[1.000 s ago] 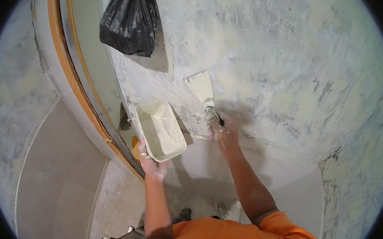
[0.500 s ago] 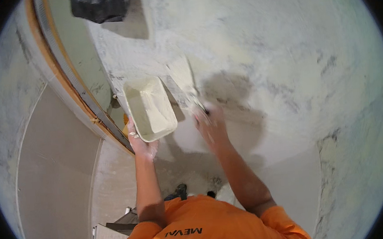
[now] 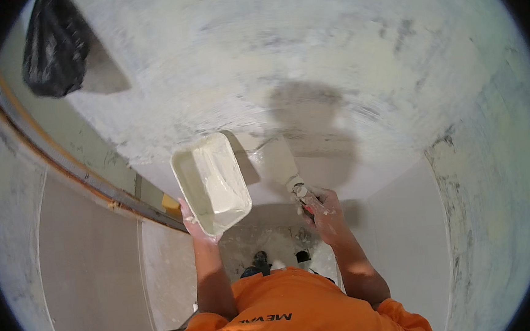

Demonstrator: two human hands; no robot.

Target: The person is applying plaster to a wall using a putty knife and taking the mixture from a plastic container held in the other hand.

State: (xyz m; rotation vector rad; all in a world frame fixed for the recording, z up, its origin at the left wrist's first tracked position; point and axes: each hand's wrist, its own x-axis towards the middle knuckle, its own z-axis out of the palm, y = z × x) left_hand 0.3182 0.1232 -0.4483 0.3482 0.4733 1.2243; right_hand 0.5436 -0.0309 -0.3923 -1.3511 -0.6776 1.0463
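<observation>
My left hand (image 3: 198,225) grips a pale rectangular plastic tray (image 3: 194,186) from beneath its near end. Smooth cream-coloured filler (image 3: 224,190) lies inside, mostly along the right side. Closed around the handle of a putty knife (image 3: 280,159), my right hand (image 3: 325,215) is to the right of the tray. The knife's wide blade is coated with filler and points up and away, against or close to the wall; exact contact is hard to tell. White smears mark the fingers of both hands.
A patchy, filler-covered wall (image 3: 342,43) stands ahead. A black plastic bag (image 3: 54,54) hangs at upper left, near a frame with a wooden edge (image 3: 55,157). Plain panels (image 3: 92,239) flank me. My shoes (image 3: 260,259) show on the dusty floor, and a yellow object (image 3: 170,205) sits behind the tray.
My view has shifted, so the bag sits farther left. Both hands appear lower in the picture, and the knife has moved down the wall to the smoother lower part. Both holds are unchanged.
</observation>
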